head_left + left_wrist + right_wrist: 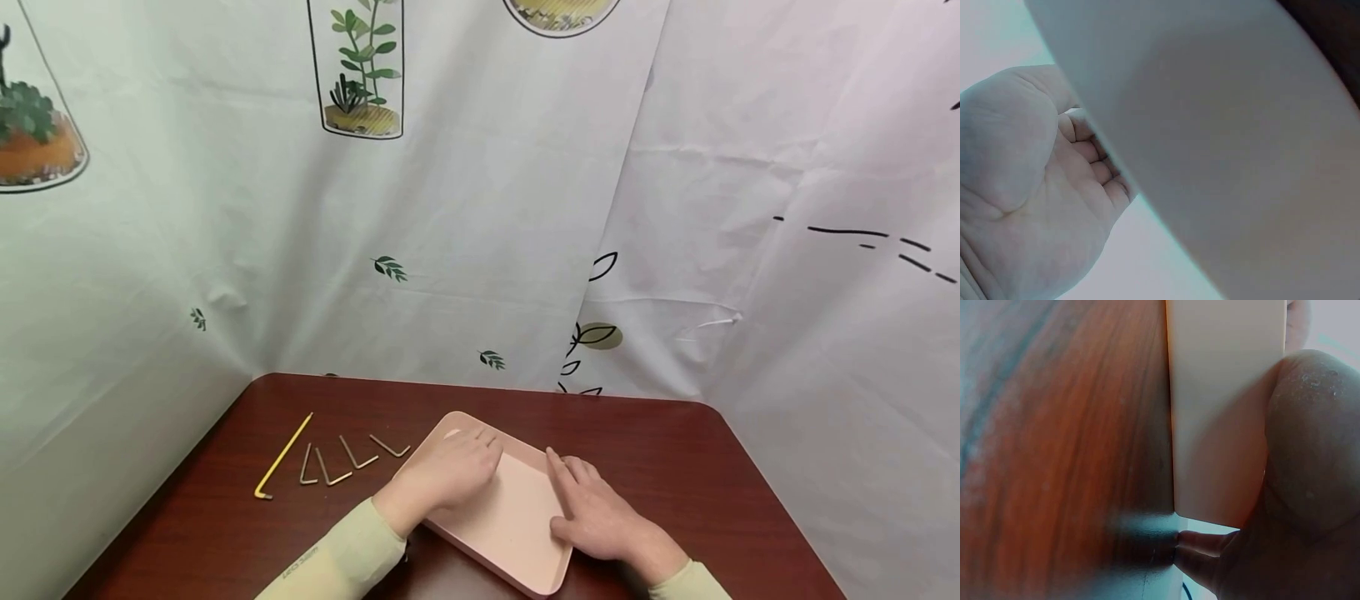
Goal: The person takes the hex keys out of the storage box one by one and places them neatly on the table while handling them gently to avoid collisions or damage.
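Note:
A shallow pink tray (517,521) lies at an angle on the table. My left hand (455,467) reaches over its left side, fingers bent down inside it. In the left wrist view the palm shows with curled fingers (1088,150), partly covered by the tray wall (1210,137); whatever the fingertips touch is hidden. At the tray's right end my right hand (600,512) grips the wall, thumb inside the rim and fingers along the outside. The right wrist view shows the tray's outer wall (1225,394) beside the thumb's base.
Left of the tray lie a long yellow hex key (283,457) and several shorter metal hex keys (327,468), spread apart. The dark red wooden table (637,433) has rounded far corners. White printed cloth (465,208) hangs behind it and at both sides.

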Available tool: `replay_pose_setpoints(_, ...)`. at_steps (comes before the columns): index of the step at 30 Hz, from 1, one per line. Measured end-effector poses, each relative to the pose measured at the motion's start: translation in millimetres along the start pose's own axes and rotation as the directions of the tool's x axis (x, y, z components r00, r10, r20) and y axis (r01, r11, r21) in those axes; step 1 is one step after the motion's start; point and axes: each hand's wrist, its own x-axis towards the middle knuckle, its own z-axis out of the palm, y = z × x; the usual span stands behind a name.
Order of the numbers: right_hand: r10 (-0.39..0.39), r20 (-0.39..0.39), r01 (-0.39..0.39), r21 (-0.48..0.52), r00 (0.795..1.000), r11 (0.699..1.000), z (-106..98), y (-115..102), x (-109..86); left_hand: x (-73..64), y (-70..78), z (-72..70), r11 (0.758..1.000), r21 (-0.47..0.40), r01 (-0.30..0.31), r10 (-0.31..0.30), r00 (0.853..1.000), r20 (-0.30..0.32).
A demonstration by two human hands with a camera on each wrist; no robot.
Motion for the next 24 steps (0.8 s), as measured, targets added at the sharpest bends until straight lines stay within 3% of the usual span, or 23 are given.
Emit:
replay_pose_setpoints(9, 0.008, 0.004, -0.008, 0.011, 1.000, 1.000, -1, -1, 0.2, -5.6, -18.9, 0.0, 1.000, 0.006, 0.006, -0.005, 0.997, -0.073)
replay_pose_setpoints(24, 0.016, 0.015, -0.017, 0.027, 1.000, 0.999, -2, -1, -0.8, -20.5, -49.6, 0.0, 0.986, -0.146, 0.087, -0.101, 0.991, -0.092)
